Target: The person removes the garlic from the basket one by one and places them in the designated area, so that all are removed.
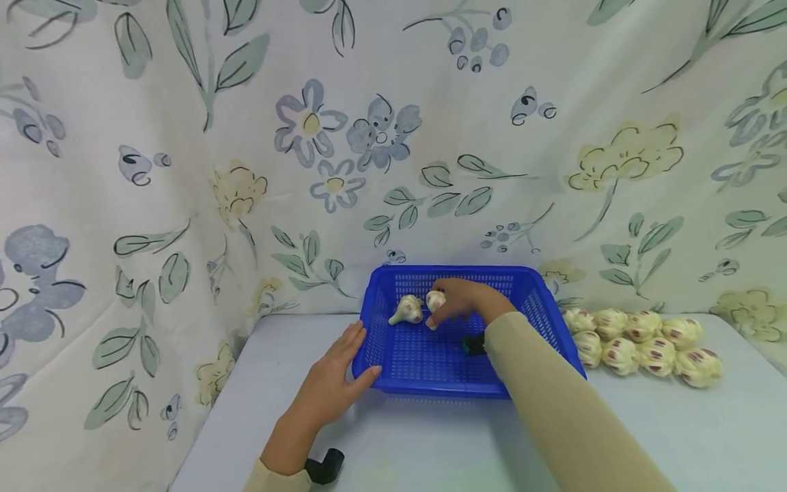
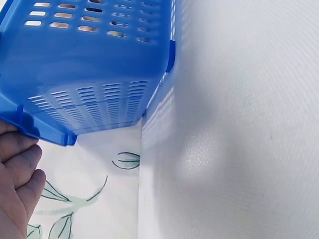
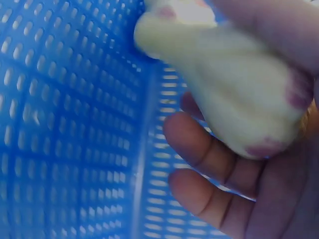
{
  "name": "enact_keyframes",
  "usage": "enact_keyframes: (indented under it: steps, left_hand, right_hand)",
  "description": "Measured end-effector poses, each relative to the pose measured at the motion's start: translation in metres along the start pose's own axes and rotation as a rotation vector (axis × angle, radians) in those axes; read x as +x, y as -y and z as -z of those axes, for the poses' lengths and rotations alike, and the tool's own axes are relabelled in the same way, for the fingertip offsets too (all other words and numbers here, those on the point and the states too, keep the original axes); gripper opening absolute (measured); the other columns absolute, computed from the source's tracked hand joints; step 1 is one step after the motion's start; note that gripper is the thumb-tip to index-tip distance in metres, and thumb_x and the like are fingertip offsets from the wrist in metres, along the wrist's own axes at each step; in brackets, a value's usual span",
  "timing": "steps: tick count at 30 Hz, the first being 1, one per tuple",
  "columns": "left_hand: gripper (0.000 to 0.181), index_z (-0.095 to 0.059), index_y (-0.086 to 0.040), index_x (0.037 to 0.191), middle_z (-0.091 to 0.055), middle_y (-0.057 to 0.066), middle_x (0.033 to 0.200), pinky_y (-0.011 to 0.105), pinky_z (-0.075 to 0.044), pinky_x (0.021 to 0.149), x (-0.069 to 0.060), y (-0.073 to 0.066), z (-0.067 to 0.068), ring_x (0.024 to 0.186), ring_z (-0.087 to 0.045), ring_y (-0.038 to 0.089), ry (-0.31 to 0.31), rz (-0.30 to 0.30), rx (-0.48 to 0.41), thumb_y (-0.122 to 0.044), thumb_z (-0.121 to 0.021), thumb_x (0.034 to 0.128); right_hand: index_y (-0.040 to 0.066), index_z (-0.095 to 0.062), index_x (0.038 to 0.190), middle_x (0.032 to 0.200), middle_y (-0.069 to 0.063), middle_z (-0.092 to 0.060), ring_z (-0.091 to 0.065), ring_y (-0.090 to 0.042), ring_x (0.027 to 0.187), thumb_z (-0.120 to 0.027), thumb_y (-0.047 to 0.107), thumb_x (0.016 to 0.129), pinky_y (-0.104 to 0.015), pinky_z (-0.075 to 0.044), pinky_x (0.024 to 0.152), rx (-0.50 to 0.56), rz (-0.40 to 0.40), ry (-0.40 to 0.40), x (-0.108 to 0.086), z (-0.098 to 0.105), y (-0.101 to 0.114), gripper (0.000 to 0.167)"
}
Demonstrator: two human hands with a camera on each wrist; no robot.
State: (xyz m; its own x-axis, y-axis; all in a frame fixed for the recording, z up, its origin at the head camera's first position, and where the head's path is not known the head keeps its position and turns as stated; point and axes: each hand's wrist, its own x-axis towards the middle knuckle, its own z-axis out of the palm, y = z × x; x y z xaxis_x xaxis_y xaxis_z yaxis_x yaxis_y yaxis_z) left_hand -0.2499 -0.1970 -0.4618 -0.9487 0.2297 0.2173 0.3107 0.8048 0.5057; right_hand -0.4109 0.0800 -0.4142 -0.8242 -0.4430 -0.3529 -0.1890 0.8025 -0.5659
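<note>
Inside the blue plastic basket (image 1: 430, 393), my right hand (image 1: 467, 299) holds a garlic bulb (image 1: 435, 299) near the back wall. Seen from the right wrist, this garlic bulb (image 3: 239, 89) is pale with purple patches, gripped between thumb and fingers, its stem pointing away from the palm. Just left of it, another garlic bulb (image 1: 408, 309) lies in the basket. My left hand (image 1: 335, 376) rests against the basket's left rim with fingers extended. In the left wrist view, those fingers (image 2: 20, 159) touch the rim's underside.
Right of the basket, several garlic bulbs (image 1: 658, 357) stand in two rows on the white table (image 1: 676, 437). A floral curtain (image 1: 393, 137) hangs behind the table. Black devices (image 1: 326, 466) sit at both wrists.
</note>
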Motion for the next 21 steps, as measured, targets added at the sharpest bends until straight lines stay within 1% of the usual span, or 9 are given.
enact_keyframes:
  steps: [3,6,8,11,14,16,18,20,21]
  left_hand:
    - [0.078,-0.031,-0.018,0.155,-0.021,-0.008,0.162,0.051,-0.030,0.117,0.000,-0.001,0.000,0.150,-0.022,0.018,0.000,0.002,0.003,-0.060,-0.055,0.0930]
    - [0.078,-0.032,-0.018,0.155,-0.022,-0.007,0.163,0.052,-0.031,0.117,0.000,-0.001,0.001,0.150,-0.023,0.019,-0.003,-0.003,-0.001,-0.058,-0.057,0.0931]
    - [0.077,-0.033,-0.017,0.155,-0.023,-0.006,0.163,0.052,-0.031,0.117,-0.001,-0.001,0.001,0.150,-0.023,0.020,-0.006,-0.003,-0.002,-0.057,-0.058,0.0930]
    - [0.077,-0.033,-0.018,0.154,-0.024,-0.005,0.162,0.053,-0.031,0.116,-0.002,-0.001,0.002,0.150,-0.024,0.020,-0.013,0.002,-0.007,-0.056,-0.058,0.0927]
    - [0.079,-0.033,-0.017,0.155,-0.023,-0.005,0.163,0.053,-0.031,0.116,-0.001,-0.001,0.001,0.150,-0.023,0.021,-0.005,0.000,-0.004,-0.060,-0.056,0.0927]
    - [0.079,-0.032,-0.018,0.155,-0.023,-0.005,0.163,0.053,-0.031,0.116,-0.001,-0.001,0.001,0.150,-0.023,0.021,-0.002,-0.002,-0.005,-0.061,-0.055,0.0925]
    - [0.080,-0.032,-0.017,0.155,-0.023,-0.005,0.163,0.053,-0.031,0.116,0.000,-0.001,0.000,0.150,-0.024,0.022,-0.002,-0.003,-0.008,-0.061,-0.055,0.0924]
    - [0.079,-0.032,-0.017,0.155,-0.023,-0.004,0.163,0.053,-0.031,0.116,0.000,-0.001,0.000,0.150,-0.024,0.023,-0.006,-0.005,-0.003,-0.060,-0.056,0.0927]
    - [0.079,-0.032,-0.017,0.155,-0.024,-0.004,0.163,0.053,-0.031,0.116,0.000,-0.001,0.000,0.150,-0.025,0.023,-0.009,-0.007,-0.002,-0.059,-0.056,0.0928]
  right_hand:
    - [0.009,-0.040,0.146,0.136,-0.013,-0.054,-0.057,-0.031,0.116,-0.076,0.048,0.081,-0.049,-0.053,0.092,-0.052,0.039,-0.041,-0.013,0.006,0.004,0.084]
    - [0.006,-0.038,0.144,0.134,-0.014,-0.054,-0.054,-0.032,0.122,-0.067,0.051,0.088,-0.052,-0.047,0.100,-0.064,0.079,-0.084,-0.028,0.011,0.006,0.078]
    - [0.006,-0.036,0.144,0.134,-0.015,-0.054,-0.052,-0.033,0.126,-0.062,0.052,0.092,-0.053,-0.044,0.104,-0.049,0.097,-0.114,-0.041,0.015,0.007,0.074]
    - [0.006,-0.027,0.150,0.142,-0.019,-0.048,-0.045,-0.037,0.134,-0.058,0.050,0.095,-0.057,-0.040,0.108,-0.026,0.135,-0.161,-0.064,0.022,0.008,0.076]
    - [0.008,-0.017,0.156,0.150,-0.021,-0.040,-0.040,-0.039,0.138,-0.056,0.048,0.097,-0.060,-0.037,0.110,0.000,0.161,-0.222,-0.091,0.030,0.002,0.081]
    - [0.009,-0.015,0.157,0.147,-0.021,-0.042,-0.044,-0.038,0.134,-0.056,0.046,0.098,-0.059,-0.040,0.107,0.030,0.179,-0.269,-0.108,0.034,-0.007,0.081]
    - [0.011,-0.015,0.157,0.139,-0.020,-0.047,-0.053,-0.035,0.122,-0.055,0.044,0.099,-0.053,-0.047,0.100,0.090,0.187,-0.316,-0.125,0.037,-0.018,0.078]
    - [0.013,-0.016,0.156,0.128,-0.020,-0.048,-0.057,-0.031,0.107,-0.056,0.039,0.100,-0.047,-0.051,0.090,0.176,0.193,-0.361,-0.140,0.040,-0.031,0.073]
    - [0.013,-0.017,0.156,0.125,-0.020,-0.048,-0.057,-0.029,0.103,-0.055,0.036,0.101,-0.044,-0.051,0.088,0.224,0.201,-0.383,-0.147,0.041,-0.039,0.071]
